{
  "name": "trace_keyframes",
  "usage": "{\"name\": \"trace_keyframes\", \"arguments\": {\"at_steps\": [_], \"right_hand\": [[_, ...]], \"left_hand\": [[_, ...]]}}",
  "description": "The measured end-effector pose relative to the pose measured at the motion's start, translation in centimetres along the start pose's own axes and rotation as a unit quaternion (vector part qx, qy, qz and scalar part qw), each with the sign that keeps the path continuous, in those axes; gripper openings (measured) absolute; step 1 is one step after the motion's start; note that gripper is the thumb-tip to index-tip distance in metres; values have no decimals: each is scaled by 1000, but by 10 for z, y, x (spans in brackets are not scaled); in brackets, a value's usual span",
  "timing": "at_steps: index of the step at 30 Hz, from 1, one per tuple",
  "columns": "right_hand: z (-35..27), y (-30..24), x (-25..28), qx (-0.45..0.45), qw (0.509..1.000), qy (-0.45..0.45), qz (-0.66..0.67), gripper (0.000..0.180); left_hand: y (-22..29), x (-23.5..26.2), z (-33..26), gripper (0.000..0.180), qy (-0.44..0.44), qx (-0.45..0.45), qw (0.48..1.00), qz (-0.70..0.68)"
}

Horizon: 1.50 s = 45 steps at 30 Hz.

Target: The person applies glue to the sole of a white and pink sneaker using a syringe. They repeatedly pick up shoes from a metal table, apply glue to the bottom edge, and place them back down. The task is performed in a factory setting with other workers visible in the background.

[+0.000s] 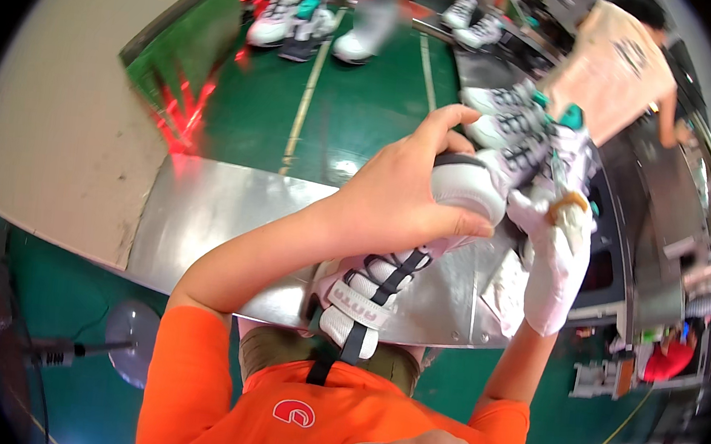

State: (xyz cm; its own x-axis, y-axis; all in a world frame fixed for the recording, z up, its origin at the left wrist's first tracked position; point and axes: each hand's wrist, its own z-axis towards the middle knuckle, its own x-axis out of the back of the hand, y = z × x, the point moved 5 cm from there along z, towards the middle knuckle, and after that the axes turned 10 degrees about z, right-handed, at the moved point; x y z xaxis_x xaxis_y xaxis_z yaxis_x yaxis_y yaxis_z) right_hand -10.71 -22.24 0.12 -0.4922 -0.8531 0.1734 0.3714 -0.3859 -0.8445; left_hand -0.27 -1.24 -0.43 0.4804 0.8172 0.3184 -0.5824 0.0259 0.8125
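Note:
My bare left hand is clamped over the toe end of a white sneaker with grey laces and a dark strap. The shoe is tilted, with its tongue toward my chest. My right hand, in a white glove, reaches up beside it, its fingers closed on a second white sneaker with a teal collar. The two shoes touch just above my left thumb. Two more matching sneakers lie right behind them.
A shiny metal table lies under my arms, with green floor beyond it. Several sneakers stand on the floor at the back. A person in a beige shirt works at a dark conveyor on the right.

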Motion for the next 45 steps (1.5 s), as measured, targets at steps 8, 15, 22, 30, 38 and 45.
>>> {"name": "trace_keyframes", "arguments": {"at_steps": [8, 15, 22, 30, 38, 45], "right_hand": [[-3, -36, -7, -22, 997, 63, -35, 62], [-7, -3, -5, -91, 996, -18, -18, 59], [-29, 7, 18, -170, 982, 15, 83, 58], [-31, -13, 30, -16, 973, 43, 225, 59], [-18, -8, 2, 107, 990, -85, -15, 64], [-42, -20, 38, 199, 970, -64, -121, 69]], "left_hand": [[14, -69, -1, 95, -58, -40, 994, 82], [20, -85, 0, 95, -88, -44, 990, 101], [13, -86, 13, 97, -175, -16, 980, 89], [5, -82, 34, 99, -225, 27, 971, 71], [-4, -87, 42, 98, -252, 0, 965, 70], [-6, -95, 51, 94, -322, -26, 945, 52]]}}
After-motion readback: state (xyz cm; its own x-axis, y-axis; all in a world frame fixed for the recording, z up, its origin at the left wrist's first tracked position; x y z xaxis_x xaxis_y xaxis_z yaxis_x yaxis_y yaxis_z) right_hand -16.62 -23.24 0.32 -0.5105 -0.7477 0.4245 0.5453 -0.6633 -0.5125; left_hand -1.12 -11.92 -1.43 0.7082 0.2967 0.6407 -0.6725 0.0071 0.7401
